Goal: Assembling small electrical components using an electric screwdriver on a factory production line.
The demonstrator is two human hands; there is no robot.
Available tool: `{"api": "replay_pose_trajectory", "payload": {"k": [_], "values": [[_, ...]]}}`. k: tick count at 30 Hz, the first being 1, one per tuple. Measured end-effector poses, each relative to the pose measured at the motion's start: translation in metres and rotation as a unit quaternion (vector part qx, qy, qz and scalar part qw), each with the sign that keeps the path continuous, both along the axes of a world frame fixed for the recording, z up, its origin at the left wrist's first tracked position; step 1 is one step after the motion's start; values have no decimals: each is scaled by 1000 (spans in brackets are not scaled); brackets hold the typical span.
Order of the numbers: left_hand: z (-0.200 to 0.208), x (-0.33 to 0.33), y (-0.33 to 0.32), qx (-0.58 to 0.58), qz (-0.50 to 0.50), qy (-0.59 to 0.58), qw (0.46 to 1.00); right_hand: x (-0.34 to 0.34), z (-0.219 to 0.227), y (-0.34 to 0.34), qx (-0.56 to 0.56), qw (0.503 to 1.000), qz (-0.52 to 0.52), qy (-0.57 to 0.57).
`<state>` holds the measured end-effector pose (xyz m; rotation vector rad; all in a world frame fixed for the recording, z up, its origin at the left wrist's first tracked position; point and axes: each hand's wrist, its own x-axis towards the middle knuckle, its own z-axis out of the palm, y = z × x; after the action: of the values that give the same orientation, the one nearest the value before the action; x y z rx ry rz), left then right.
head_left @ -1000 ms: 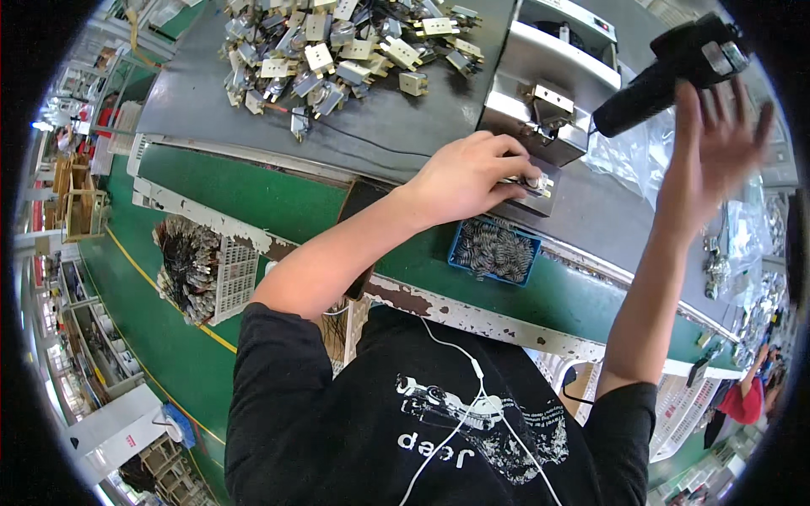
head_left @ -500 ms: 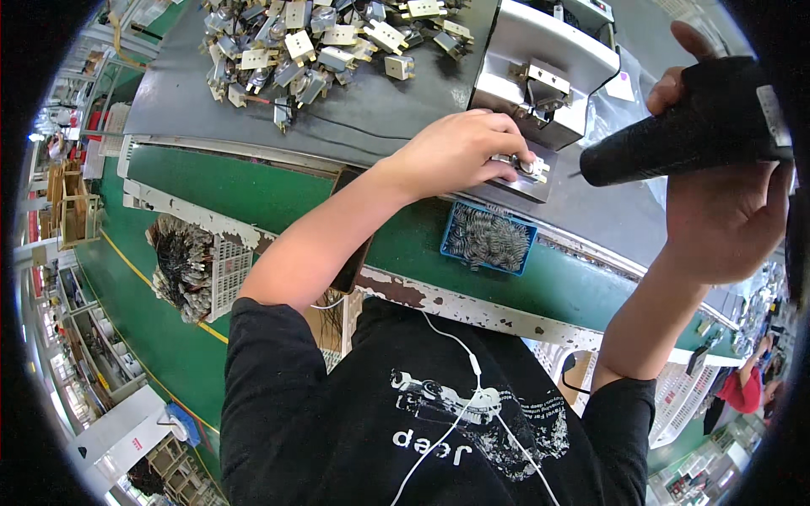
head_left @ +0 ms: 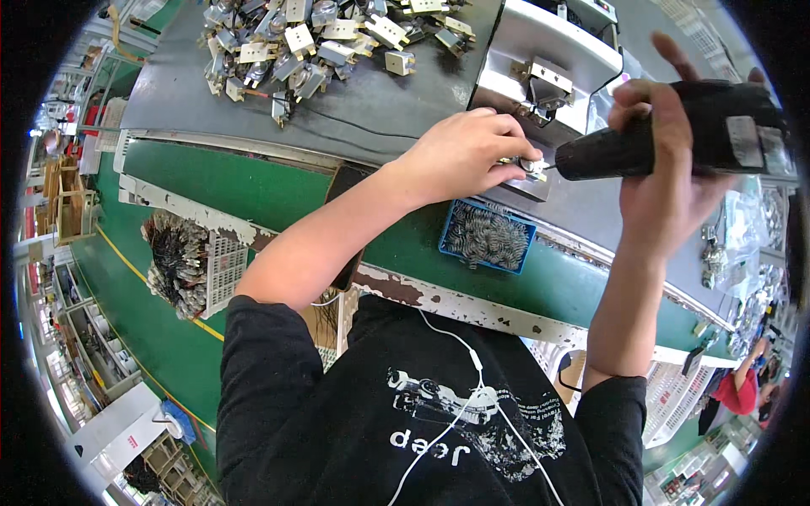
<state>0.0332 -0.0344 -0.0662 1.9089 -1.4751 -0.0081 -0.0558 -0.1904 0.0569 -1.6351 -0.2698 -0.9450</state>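
My left hand [head_left: 472,156] grips a small metal and white part [head_left: 533,165] between thumb and fingers, on a steel block [head_left: 530,187] at the front of a metal fixture [head_left: 548,88]. In my right hand [head_left: 666,160] is a black power screwdriver [head_left: 616,153], lying nearly level with its nose to the left. The thin bit at its tip reaches the right side of the small part; whether it touches a screw is too small to tell. My right fingers wrap round the tool's body.
A blue tray [head_left: 488,238] of small metal springs sits below the steel block. Many switch-like parts with pale plates [head_left: 337,34] are heaped at the far left of the grey table. A black cable [head_left: 354,128] crosses the tabletop. A basket [head_left: 226,274] stands on the floor at left.
My right hand has brought the screwdriver left, so its bit now meets the small part's side instead of standing apart. My left hand stays almost in place.
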Motion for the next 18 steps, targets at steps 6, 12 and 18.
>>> {"api": "replay_pose_trajectory", "payload": {"k": [6,12,18], "values": [[1,0,-2,7,-6,-9,1000,-2,-17,-4,41,995,-57,72],[0,0,-1,2,-9,-9,1000,1,-18,-3,44,995,-27,84],[0,1,-1,-3,-12,-22,1000,6,-16,-1,38,994,15,100]]}}
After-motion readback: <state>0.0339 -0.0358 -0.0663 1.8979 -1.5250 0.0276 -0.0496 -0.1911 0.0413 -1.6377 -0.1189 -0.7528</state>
